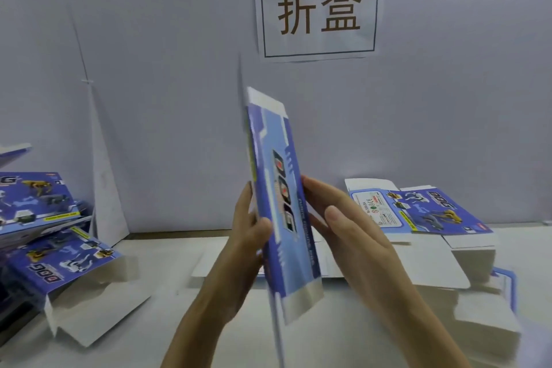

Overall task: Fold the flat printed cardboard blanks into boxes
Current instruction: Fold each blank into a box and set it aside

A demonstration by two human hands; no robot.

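Item: printed cardboard blank [280,188], held on edge above table [167,323], between both hands. Long axis near-vertical, top tilted left. Left hand [248,227] pinches left edge, thumb on front. Right hand [343,227] presses right side with straight fingers. Both hands equally near.

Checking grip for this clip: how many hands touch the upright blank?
2. The left hand pinches the blank at its left edge, thumb on the printed face; the right hand lies with straight fingers against its right edge.
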